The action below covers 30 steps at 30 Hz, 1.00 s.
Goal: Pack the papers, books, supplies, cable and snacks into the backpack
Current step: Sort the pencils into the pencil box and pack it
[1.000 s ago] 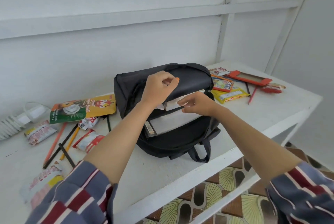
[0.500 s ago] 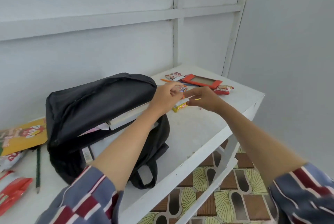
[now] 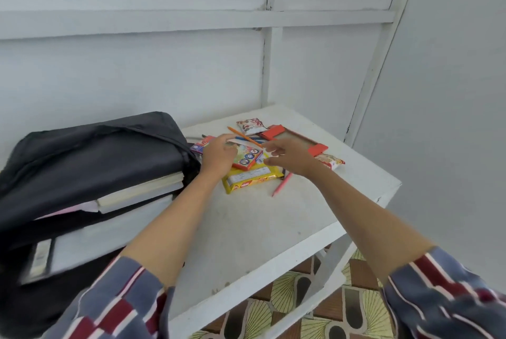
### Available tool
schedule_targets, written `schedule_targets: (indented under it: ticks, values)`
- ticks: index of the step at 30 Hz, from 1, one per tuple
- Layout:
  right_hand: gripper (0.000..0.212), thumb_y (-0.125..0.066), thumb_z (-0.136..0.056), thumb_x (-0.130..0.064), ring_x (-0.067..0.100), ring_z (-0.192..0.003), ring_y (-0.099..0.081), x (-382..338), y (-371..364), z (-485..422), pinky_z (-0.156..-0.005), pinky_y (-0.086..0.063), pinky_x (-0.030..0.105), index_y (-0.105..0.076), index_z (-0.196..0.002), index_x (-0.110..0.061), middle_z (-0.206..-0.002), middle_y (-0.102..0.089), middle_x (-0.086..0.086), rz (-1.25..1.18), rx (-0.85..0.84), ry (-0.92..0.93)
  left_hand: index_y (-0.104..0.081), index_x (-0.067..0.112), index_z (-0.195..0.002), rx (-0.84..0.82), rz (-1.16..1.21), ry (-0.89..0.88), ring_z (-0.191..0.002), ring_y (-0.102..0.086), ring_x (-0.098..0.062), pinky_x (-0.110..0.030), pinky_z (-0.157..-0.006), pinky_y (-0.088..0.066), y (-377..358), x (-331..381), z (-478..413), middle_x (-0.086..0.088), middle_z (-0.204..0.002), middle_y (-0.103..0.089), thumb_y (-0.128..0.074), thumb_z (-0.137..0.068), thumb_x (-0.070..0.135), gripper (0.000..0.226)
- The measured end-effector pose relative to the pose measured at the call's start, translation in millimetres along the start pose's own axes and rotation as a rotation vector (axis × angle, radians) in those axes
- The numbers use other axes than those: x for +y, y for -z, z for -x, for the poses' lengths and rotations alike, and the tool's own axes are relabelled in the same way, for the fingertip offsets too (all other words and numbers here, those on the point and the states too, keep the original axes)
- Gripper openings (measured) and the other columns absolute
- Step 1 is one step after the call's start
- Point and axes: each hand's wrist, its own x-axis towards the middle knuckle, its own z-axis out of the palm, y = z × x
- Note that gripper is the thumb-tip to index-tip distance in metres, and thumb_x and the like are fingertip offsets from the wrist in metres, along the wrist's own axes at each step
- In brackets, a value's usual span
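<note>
Tabletop (image 3: 260, 223) shows free white surface under both forearms, its right edge near the right hand (image 3: 290, 156). Left of the left hand (image 3: 219, 156), the unzipped backpack (image 3: 95, 152) holds books (image 3: 142, 190). That hand touches a coloured box (image 3: 247, 158), grip unclear, while the right hovers slack above a yellow snack packet (image 3: 246, 181).

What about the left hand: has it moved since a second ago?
Yes. The left hand has left the opening of the backpack and gone right to the red-edged box beside it.
</note>
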Motion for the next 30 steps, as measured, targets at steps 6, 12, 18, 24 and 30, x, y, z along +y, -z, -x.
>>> schedule_targets:
  ticks: [6, 12, 18, 24, 30]
  values:
    - [0.046, -0.066, -0.086, -0.016, 0.02, -0.118, -0.054, 3, -10, -50, -0.098, -0.042, 0.026, -0.054, -0.13, -0.012, -0.128, -0.058, 0.008, 0.041, -0.067, 0.041, -0.055, 0.021, -0.125, -0.018, -0.027, 0.095, -0.099, -0.059, -0.021, -0.036, -0.082, -0.05, -8, -14, -31, -0.005, -0.118, -0.058, -0.052, -0.091, 0.012, 0.036]
    - [0.044, -0.059, -0.091, -0.018, 0.02, -0.124, -0.046, 6, -24, -92, -0.093, -0.037, 0.025, -0.05, -0.134, -0.02, -0.135, -0.051, 0.01, 0.068, -0.183, 0.04, -0.057, 0.03, -0.123, 0.145, -0.097, 0.288, -0.124, -0.038, -0.029, -0.028, -0.097, -0.033, -15, -28, -55, -0.011, -0.133, -0.045, -0.053, -0.087, 0.02, 0.037]
    - [0.041, -0.056, -0.091, -0.016, 0.021, -0.128, -0.042, 13, -40, -117, -0.097, -0.036, 0.031, -0.052, -0.132, -0.024, -0.141, -0.045, 0.007, 0.102, -0.309, 0.047, -0.059, 0.025, -0.12, 0.14, -0.151, 0.362, -0.122, -0.043, -0.029, -0.032, -0.099, -0.039, -17, -38, -62, -0.01, -0.132, -0.051, -0.052, -0.086, 0.024, 0.035]
    - [0.044, -0.061, -0.088, -0.014, 0.024, -0.125, -0.045, 13, -39, -126, -0.096, -0.043, 0.036, -0.053, -0.131, -0.022, -0.139, -0.045, 0.008, 0.041, -0.36, 0.034, -0.053, 0.022, -0.128, 0.161, -0.163, 0.398, -0.124, -0.04, -0.028, -0.029, -0.095, -0.038, -17, -38, -65, -0.012, -0.135, -0.046, -0.051, -0.089, 0.022, 0.039]
    - [0.047, -0.058, -0.082, 0.01, 0.019, -0.107, -0.051, 9, -27, -125, -0.079, -0.048, 0.028, -0.059, -0.124, -0.013, -0.116, -0.054, 0.004, -0.27, -0.387, -0.031, -0.054, 0.029, -0.124, 0.165, -0.127, 0.424, -0.13, -0.027, -0.03, -0.031, -0.101, -0.031, -18, -31, -63, -0.015, -0.14, -0.034, -0.051, -0.09, 0.024, 0.035]
